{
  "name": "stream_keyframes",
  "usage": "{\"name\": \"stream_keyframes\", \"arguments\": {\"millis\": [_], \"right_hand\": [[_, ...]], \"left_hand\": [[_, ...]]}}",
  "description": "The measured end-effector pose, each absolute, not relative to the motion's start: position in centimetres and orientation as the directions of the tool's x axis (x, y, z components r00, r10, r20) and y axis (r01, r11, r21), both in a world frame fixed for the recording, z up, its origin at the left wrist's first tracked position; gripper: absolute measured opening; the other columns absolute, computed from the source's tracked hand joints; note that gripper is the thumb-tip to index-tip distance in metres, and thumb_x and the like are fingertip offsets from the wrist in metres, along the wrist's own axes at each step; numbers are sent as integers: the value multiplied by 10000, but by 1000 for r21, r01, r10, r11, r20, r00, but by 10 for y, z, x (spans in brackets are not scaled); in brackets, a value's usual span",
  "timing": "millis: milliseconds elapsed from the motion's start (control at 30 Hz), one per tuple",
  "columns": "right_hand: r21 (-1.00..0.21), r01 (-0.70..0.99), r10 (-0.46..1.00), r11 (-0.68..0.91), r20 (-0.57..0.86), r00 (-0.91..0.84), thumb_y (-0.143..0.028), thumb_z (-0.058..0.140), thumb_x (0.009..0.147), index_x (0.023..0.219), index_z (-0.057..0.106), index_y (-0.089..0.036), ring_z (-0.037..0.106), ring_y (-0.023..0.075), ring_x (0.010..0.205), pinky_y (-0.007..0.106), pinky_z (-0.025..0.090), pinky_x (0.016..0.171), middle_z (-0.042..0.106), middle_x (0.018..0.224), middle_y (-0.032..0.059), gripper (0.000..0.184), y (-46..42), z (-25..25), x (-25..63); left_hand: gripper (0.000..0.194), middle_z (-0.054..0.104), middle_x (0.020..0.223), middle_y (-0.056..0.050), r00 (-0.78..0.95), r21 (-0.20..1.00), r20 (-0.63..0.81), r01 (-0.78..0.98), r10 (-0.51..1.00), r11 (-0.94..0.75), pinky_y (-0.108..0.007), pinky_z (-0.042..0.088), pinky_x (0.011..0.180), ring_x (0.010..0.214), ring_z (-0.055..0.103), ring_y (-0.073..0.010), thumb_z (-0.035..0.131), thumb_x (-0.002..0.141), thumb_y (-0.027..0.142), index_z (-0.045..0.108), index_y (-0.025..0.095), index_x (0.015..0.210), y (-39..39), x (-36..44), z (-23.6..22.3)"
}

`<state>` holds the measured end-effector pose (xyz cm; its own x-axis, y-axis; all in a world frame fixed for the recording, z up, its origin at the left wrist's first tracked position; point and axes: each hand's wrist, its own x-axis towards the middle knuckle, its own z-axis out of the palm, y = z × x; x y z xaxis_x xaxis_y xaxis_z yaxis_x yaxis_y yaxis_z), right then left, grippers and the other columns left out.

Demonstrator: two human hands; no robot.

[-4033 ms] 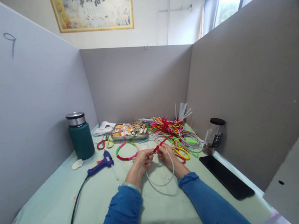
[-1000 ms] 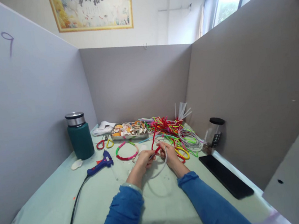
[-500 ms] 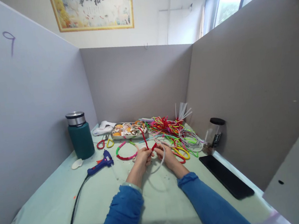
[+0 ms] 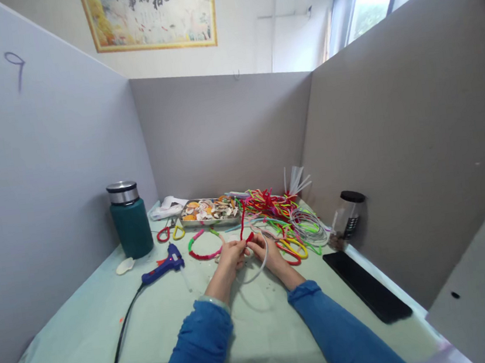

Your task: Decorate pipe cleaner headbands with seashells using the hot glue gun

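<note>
Over the middle of the table, my left hand (image 4: 233, 257) pinches a red pipe cleaner (image 4: 243, 221) whose free end stands upright. My right hand (image 4: 265, 251) is closed beside it, its fingers at the red wrapped part. A white ring (image 4: 260, 273) of cord or tubing hangs between both hands, with red pipe cleaner wound round its top. Exactly where each fingertip presses is hidden. Just left of my left hand lies a finished-looking ring (image 4: 205, 257) in red, green and pink. Scissors with red and yellow handles (image 4: 293, 252) lie beside my right hand.
A blue glue gun (image 4: 164, 266) with a black cord lies left, near a green flask (image 4: 132, 227) and a white spoon (image 4: 125, 266). Behind are a tray of shells (image 4: 210, 223) and heaped pipe cleaners (image 4: 269, 203). A clear jar (image 4: 347, 219) and black slab (image 4: 367, 287) lie right.
The free end of the red pipe cleaner has swung from leaning left to nearly upright, tipped slightly right. My right hand has shifted slightly toward the left. The ring stays between the hands.
</note>
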<state>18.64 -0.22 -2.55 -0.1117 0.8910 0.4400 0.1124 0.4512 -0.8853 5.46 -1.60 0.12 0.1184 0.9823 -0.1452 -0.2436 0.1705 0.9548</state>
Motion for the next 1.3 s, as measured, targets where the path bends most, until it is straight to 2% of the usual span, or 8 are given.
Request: {"name": "stream_keyframes", "arguments": {"millis": [233, 500, 633, 867, 1067, 1300], "right_hand": [[-923, 48, 918, 382, 373, -135, -456, 615, 765, 649, 544, -182, 392, 108, 517, 234, 299, 487, 502, 572, -27, 306, -4, -26, 185], [-913, 12, 906, 407, 402, -129, -439, 643, 749, 630, 545, -176, 423, 114, 542, 229, 314, 496, 513, 583, -18, 305, -6, -25, 185], [-925, 5, 917, 380, 376, -131, -427, 645, 752, 616, 556, -173, 376, 97, 500, 228, 282, 473, 494, 555, -25, 301, -5, -26, 185], [-958, -142, 950, 251, 272, -153, -442, 684, 712, 809, 625, -181, 389, 89, 464, 216, 284, 435, 523, 582, -30, 284, -1, -31, 186], [-951, -191, 956, 243, 268, -117, -538, 605, 760, 794, 599, -175, 381, 87, 410, 210, 274, 404, 448, 457, -59, 365, 10, -41, 187], [-949, -260, 968, 177, 216, -129, -465, 683, 707, 715, 548, -180, 344, 58, 403, 206, 239, 403, 455, 513, -70, 315, 10, -38, 187]], "left_hand": [[183, 538, 543, 18, 153, 956, -131, -242, 980, 166, -189, 106, 352, 325, 273, -20, 595, 788, 265, 460, 163, 717, -20, 56, 7], [195, 539, 562, 10, 166, 966, -113, -213, 980, 147, -192, 114, 345, 325, 270, -18, 560, 833, 276, 465, 159, 708, -20, 56, 5], [216, 532, 554, 13, 155, 968, -100, -214, 983, 132, -184, 119, 343, 326, 260, -16, 545, 847, 300, 472, 155, 705, -18, 56, 3], [200, 508, 530, 28, 148, 954, -112, -260, 983, 148, -183, 100, 341, 322, 239, -16, 550, 834, 309, 481, 155, 725, -16, 53, 2], [252, 501, 503, 38, 268, 975, -149, -118, 952, 186, -199, 57, 336, 301, 219, -18, 577, 805, 369, 463, 176, 691, -15, 54, -2], [278, 487, 493, 50, 365, 987, -134, -37, 921, 159, -194, 57, 339, 299, 203, -15, 597, 771, 405, 444, 189, 686, -14, 54, -6]]}}
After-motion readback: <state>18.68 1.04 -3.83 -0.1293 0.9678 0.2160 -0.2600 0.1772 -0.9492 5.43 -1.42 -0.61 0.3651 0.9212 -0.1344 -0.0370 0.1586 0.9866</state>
